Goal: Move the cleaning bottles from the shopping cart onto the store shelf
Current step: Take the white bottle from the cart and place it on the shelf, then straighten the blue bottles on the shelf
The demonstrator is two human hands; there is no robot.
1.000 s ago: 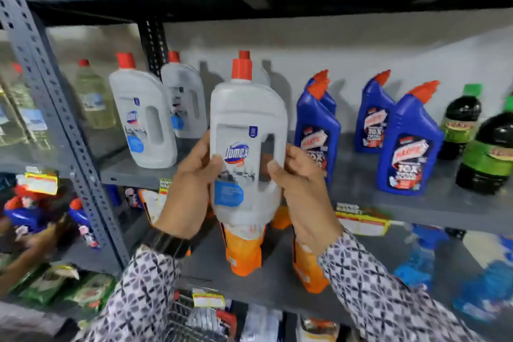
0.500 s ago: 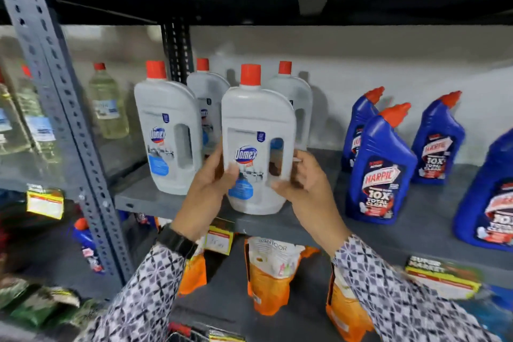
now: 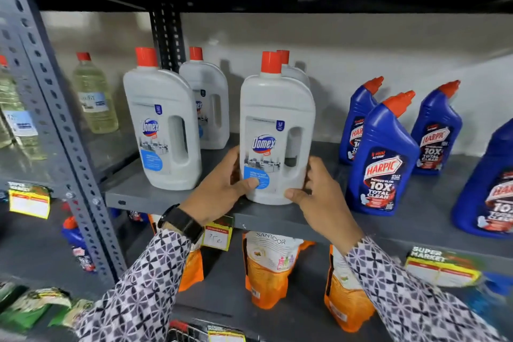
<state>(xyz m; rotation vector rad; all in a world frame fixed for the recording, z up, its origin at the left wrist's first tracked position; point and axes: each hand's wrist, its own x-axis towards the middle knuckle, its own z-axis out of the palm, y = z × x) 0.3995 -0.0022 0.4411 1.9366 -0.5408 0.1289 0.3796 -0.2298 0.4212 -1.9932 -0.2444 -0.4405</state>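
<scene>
A white Domex bottle (image 3: 276,130) with a red cap stands upright on the grey store shelf (image 3: 172,198), near its front edge. My left hand (image 3: 222,186) wraps its lower left side, thumb on the blue label. My right hand (image 3: 319,197) presses its lower right corner. Another white Domex bottle (image 3: 163,130) stands to the left, one (image 3: 208,103) behind it, and a third (image 3: 294,72) is mostly hidden behind the held one. Only a wire corner of the shopping cart (image 3: 177,334) shows at the bottom edge.
Blue Harpic bottles (image 3: 383,158) stand to the right on the same shelf. A perforated grey upright (image 3: 55,119) rises at the left, with pale yellow bottles (image 3: 94,97) beyond it. Orange Santoor pouches (image 3: 270,272) and price tags fill the shelf below. Another shelf board hangs overhead.
Both hands carried the Domex bottle from in front of the shelf up and onto it, and it now stands flat near the front edge. The view moved closer.
</scene>
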